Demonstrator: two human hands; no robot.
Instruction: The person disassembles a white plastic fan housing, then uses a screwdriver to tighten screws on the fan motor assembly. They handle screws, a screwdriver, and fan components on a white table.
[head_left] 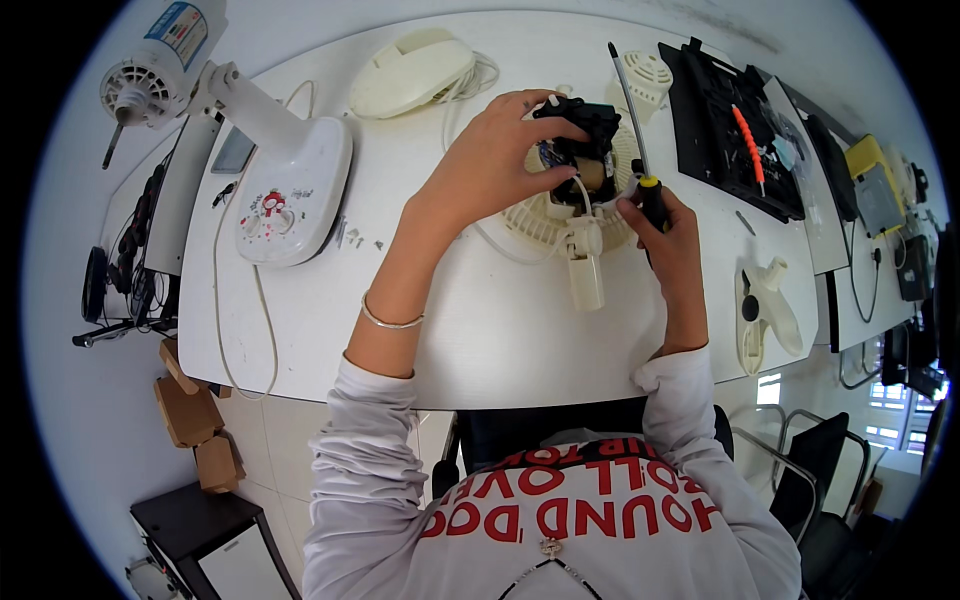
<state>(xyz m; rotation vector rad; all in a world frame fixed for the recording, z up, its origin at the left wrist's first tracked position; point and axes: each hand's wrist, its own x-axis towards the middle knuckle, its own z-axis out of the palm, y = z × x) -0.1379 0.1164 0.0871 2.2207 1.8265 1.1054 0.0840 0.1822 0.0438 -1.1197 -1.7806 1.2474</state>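
Two bare hands meet at an exposed electric fan motor (pixel 600 150) on the white table (pixel 520 345), where it sits over a round, slotted cream housing (pixel 526 217) that seems to cradle it. We see the left hand (pixel 510 150) curved around the motor, fingers over the black top and thumb at the near side, a grip we judge is meant to steady it. The right hand (pixel 672 240) is closed on the black-and-yellow handle of a screwdriver (pixel 638 140), its shaft pointing past the motor toward the far edge, perhaps tucked aside so the fingertips are freer; whether they touch the motor, we cannot tell. A cream neck joint (pixel 587 277) juts toward our edge. Loose screws (pixel 354 238) lie beside a white fan base (pixel 318 190) at left, while an open black tool case (pixel 692 150) lies at right, presumably for easy reach.
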